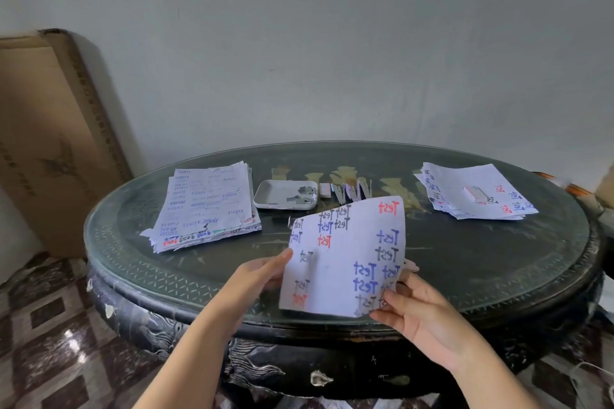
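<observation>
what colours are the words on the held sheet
Red, blue and dark grey on the white paper sheet, in the head view.

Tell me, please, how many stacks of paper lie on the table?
2. The left stack lies beside the white tray; the right stack lies at the table's far right, a small block on it. The left hand and right hand hold one loose sheet, not counted.

Wide open bench (498,259) showed to the right of the sheet (345,259) I held up, bare glass out to the rim. On the left, the stamped stack (206,206) blocked the way. Dead ahead, just behind the sheet, the white tray (265,196), a small block (325,190) and upright strips (354,191) barred the middle, and the far-right pile (471,192) filled its corner.
</observation>
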Demonstrator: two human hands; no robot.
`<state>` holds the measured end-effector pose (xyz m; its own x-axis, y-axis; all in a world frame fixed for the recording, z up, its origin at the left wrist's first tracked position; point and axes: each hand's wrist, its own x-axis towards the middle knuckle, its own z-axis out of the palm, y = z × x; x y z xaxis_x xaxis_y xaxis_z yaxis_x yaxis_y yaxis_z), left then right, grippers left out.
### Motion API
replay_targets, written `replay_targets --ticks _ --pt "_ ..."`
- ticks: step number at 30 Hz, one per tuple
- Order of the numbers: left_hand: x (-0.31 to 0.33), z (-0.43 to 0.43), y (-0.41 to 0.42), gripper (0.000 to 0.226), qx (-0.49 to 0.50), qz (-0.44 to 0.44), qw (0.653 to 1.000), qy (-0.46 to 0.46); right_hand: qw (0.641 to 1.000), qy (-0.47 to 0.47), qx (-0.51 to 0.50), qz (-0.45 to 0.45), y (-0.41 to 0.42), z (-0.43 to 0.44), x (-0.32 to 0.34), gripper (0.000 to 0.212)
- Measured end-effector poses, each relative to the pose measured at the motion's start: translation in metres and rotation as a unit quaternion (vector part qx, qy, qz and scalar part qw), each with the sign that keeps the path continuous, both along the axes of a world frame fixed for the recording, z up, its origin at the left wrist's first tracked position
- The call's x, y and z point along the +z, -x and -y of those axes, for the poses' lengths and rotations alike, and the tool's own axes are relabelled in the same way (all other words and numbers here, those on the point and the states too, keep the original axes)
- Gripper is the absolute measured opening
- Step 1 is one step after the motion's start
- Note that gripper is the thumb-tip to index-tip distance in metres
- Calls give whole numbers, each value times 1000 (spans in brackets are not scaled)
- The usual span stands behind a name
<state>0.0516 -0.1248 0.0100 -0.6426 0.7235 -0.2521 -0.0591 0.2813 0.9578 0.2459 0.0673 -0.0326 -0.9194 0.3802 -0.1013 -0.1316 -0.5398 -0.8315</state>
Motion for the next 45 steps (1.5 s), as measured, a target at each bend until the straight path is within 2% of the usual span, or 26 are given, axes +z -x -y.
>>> replay_targets --ticks 4,6,8,9,11,12,14,15,17,18,19,20,23,24,25,26,28,30,34,39,45 --pt "-4 2 -7 28 53 80 993 -69 999 -18 5 44 -6 -1 1 58" --pt "-8 6 -11 20 82 50 993 -71 993 -70 4 99 -7 -2 10 43" --pt "-13 14 -13 16 112 -13 992 -47 962 -203 -45 179 -1 -10 16 25" --pt "-12 19 -14 16 124 -36 991 -39 922 -298 -106 223 4 -19 18 21" --pt "-12 32 -16 18 142 -47 988 -42 797 -490 -214 282 18 -35 23 24" --pt "-11 39 -19 18 147 -45 987 -48 744 -559 -209 300 26 -41 23 38" --pt "-8 50 -26 19 153 -44 986 -55 676 -643 -106 346 43 -50 18 70" --pt "-6 55 -31 19 152 -43 986 -60 639 -673 -59 367 51 -52 12 74" --pt "-2 62 -42 18 150 -30 985 -76 570 -724 -19 388 63 -59 -1 57" --pt "0 65 -48 18 149 -21 985 -85 555 -732 -19 395 66 -64 -4 47" --pt "2 68 -53 18 149 -13 984 -91 559 -726 -24 400 69 -69 -3 41" --pt "3 70 -58 18 148 -8 984 -96 592 -702 -24 394 70 -72 4 37" --pt "4 73 -70 19 138 9 985 -102 789 -539 21 294 71 -67 57 29" --pt "4 73 -74 20 130 18 986 -103 826 -497 66 258 69 -60 83 29" --pt "3 72 -77 22 123 29 986 -105 826 -499 122 230 68 -51 109 32" --pt "4 70 -80 25 116 38 986 -110 804 -529 180 203 67 -42 132 33" --pt "4 66 -87 27 100 45 986 -122 729 -606 276 162 71 -21 166 31" --pt "7 64 -92 23 83 42 987 -133 668 -642 345 151 78 0 188 29" --pt "11 62 -98 23 70 38 986 -149 564 -719 382 136 93 32 204 30" --pt "10 66 -97 28 69 24 986 -149 513 -778 341 126 96 50 207 36" --pt "7 70 -95 25 68 1 987 -146 487 -805 312 132 96 59 208 40"
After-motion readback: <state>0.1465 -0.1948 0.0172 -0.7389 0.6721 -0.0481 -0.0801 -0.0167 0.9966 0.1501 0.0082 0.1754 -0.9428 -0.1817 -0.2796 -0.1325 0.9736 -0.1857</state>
